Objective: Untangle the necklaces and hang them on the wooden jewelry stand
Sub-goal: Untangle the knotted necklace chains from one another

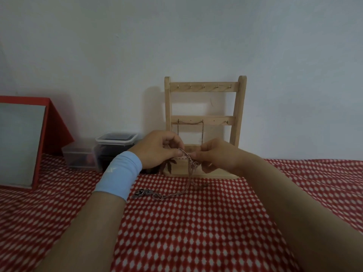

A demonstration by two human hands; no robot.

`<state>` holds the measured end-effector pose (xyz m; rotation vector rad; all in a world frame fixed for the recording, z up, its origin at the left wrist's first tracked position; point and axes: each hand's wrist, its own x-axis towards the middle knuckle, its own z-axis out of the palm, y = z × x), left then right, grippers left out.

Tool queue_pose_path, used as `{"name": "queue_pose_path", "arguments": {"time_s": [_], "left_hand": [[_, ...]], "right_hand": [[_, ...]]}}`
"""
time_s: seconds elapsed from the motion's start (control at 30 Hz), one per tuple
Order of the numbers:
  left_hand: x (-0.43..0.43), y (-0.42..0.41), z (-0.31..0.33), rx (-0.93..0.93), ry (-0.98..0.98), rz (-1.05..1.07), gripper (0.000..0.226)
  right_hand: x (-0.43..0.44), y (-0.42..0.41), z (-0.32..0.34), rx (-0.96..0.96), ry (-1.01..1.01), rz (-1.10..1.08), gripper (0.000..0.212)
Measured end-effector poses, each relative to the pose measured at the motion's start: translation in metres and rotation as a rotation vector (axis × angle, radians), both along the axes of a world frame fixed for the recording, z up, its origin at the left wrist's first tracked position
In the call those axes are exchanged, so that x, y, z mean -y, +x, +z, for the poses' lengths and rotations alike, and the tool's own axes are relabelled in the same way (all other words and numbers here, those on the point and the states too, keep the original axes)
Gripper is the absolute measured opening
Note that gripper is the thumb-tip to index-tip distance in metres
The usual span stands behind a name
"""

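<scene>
**A:** How is the tangled chain (189, 163) being held?

**B:** It is being pinched between the fingertips of the left hand (157, 150) and the right hand (218, 156), just in front of the wooden jewelry stand (204, 90). Its tail is being left to trail onto the checked cloth (196, 222).

**A:** How is it being judged to handle?

**B:** As light, limp and slippery, with fine links that are easily kinked. It is best being taken at the knot itself and eased apart, not tugged.

**A:** What is being counted?

**B:** One hung necklace (190, 123) is being carried by the middle rail. Five top hooks (204, 86) are being seen, plus a tall clear box (115, 146) and a low clear box (78, 158). The strands in the tangle cannot be told.
</scene>
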<state>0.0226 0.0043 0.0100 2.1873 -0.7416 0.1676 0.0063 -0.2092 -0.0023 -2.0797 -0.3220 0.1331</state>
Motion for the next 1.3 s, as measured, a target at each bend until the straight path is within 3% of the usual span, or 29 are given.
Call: {"name": "queue_pose_path", "arguments": {"time_s": [0.27,0.63,0.73,0.93,1.1,1.3], "left_hand": [[-0.006,-0.002,0.001,-0.094,0.021,-0.035,0.016],[-0.005,0.002,0.003,-0.155,-0.029,0.016,0.012],[-0.008,0.003,0.003,-0.163,0.118,0.075,0.015],[-0.007,-0.005,0.01,-0.257,0.133,0.004,0.021],[-0.002,-0.009,0.014,-0.175,0.046,0.021,0.022],[0.004,-0.007,0.009,-0.161,-0.046,0.004,0.015]], "right_hand": [[-0.007,0.001,0.0,-0.045,0.324,-0.009,0.028],[-0.006,0.003,-0.003,0.048,0.271,0.055,0.034],[-0.008,0.003,-0.003,0.077,0.36,0.05,0.031],[-0.012,0.004,-0.004,0.049,0.575,0.02,0.032],[-0.015,0.002,-0.004,0.037,0.517,-0.002,0.03],[-0.016,0.001,0.0,-0.039,0.586,0.05,0.034]]}}
